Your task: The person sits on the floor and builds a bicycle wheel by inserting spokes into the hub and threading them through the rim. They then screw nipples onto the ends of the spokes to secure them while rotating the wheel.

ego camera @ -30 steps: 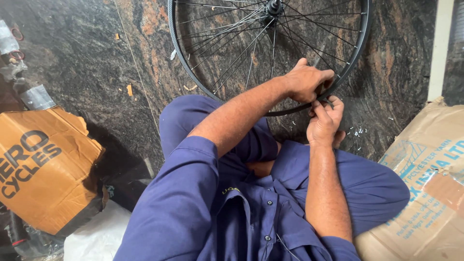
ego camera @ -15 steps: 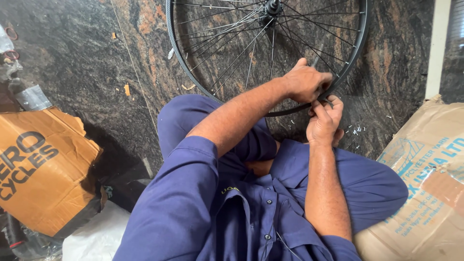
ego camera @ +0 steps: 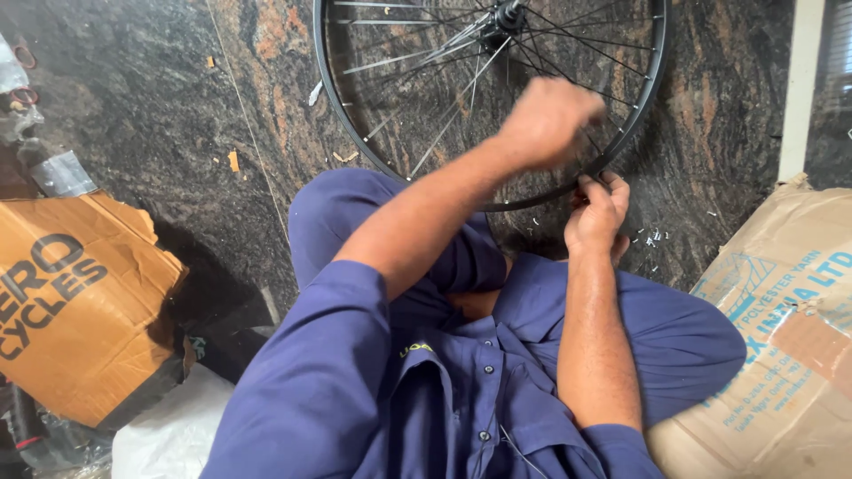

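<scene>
A black bicycle wheel [ego camera: 355, 133] with thin metal spokes and a hub [ego camera: 508, 15] stands on the dark stone floor in front of my crossed legs. My right hand [ego camera: 596, 213] pinches the lower rim [ego camera: 632, 133], fingers curled over its edge. Above and to the left, my left hand [ego camera: 550, 120] is raised in front of the spokes. It is blurred with the fingers drawn in, and I cannot see whether it holds anything. Small pale metal bits [ego camera: 655, 236] lie scattered on the floor just right of my right hand.
A torn orange-brown cardboard box [ego camera: 80, 302] lies at the left, with a white sack [ego camera: 169, 435] below it. A large brown cardboard carton [ego camera: 790, 337] fills the right side. Taped clutter [ego camera: 53, 168] sits at the far left edge.
My left hand has lifted off the lower rim and moved up and left across the spokes. My right hand stays on the rim.
</scene>
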